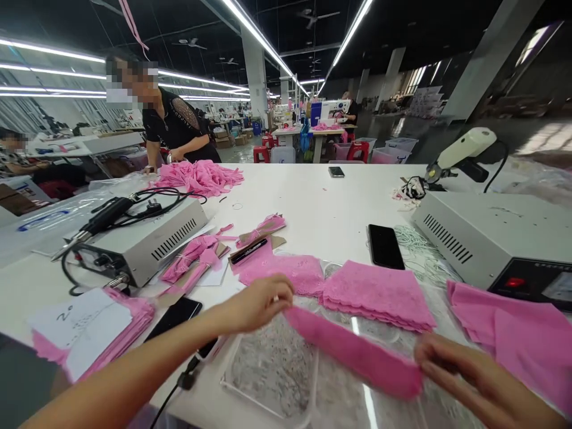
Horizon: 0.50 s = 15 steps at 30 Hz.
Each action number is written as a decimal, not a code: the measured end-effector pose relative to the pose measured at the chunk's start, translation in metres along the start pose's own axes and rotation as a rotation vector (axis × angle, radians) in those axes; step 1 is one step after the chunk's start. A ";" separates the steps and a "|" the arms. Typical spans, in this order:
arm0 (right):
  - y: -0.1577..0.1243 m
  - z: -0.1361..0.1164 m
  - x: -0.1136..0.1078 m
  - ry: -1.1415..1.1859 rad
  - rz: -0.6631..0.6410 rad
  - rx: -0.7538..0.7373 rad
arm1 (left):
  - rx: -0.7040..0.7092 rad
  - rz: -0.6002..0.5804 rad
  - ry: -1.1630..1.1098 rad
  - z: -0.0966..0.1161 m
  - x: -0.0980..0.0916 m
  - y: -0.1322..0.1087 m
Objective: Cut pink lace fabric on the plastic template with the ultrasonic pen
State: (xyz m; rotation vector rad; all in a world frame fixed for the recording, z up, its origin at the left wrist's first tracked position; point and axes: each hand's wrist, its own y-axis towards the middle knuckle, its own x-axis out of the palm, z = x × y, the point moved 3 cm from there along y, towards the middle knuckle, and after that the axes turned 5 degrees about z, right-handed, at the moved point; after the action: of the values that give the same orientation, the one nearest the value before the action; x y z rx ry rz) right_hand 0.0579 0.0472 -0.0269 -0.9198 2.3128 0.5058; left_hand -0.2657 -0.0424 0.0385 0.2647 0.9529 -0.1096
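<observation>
In front of the scalloped pink lace-edged stack [378, 293], the left hand [263, 302] pinches the long pink cloth strip [353, 354]; whether the half-curled right hand [467, 366] grips it is unclear. Light, even tension should limit creases.

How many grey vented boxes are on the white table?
2: the left box, beyond the handwritten paper, and the right box, beyond pink cloth. No others show.
</observation>
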 end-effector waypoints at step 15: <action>0.160 -0.044 0.060 -0.286 0.087 -0.458 | -0.090 0.096 0.178 -0.108 -0.048 -0.010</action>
State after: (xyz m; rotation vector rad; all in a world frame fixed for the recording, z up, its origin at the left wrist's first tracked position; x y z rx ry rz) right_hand -0.1086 0.1049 -0.0127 -0.8822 2.0157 1.1584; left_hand -0.3806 -0.0242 0.0165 0.2393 1.1169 0.0456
